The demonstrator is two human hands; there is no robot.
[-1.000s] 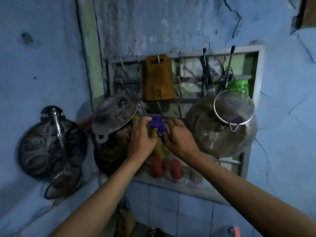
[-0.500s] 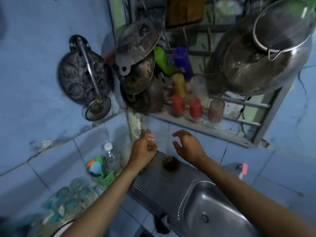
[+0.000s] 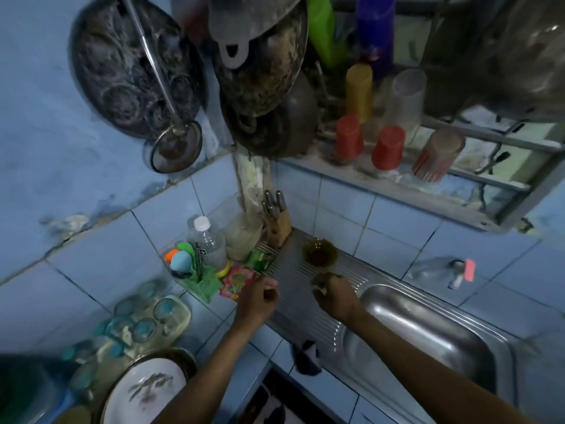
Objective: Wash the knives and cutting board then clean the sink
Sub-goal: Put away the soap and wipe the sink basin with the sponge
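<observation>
The steel sink [image 3: 428,328] lies at the lower right, with its ribbed drainboard [image 3: 293,280] to the left of the basin. A wooden knife block [image 3: 276,223] with several steel-handled knives stands in the tiled corner behind the drainboard. My left hand [image 3: 256,301] hovers over the drainboard's left edge, fingers loosely curled, nothing in it. My right hand [image 3: 333,293] hangs over the drainboard beside the basin, fingers curled downward, just in front of a brown glass bowl [image 3: 319,251]. No cutting board is in view.
A tap with a pink handle [image 3: 460,270] juts from the wall. Pans [image 3: 269,78] and a strainer [image 3: 175,145] hang above; upturned cups [image 3: 388,146] stand on the rack shelf. A bottle [image 3: 208,240], green caddy [image 3: 195,276], tray of glasses [image 3: 146,319], plate [image 3: 143,390] and dark cloth [image 3: 305,358] sit left.
My view has tilted down from the wall rack to the counter and sink. Both hands have dropped from the purple cup on the rack to just above the drainboard.
</observation>
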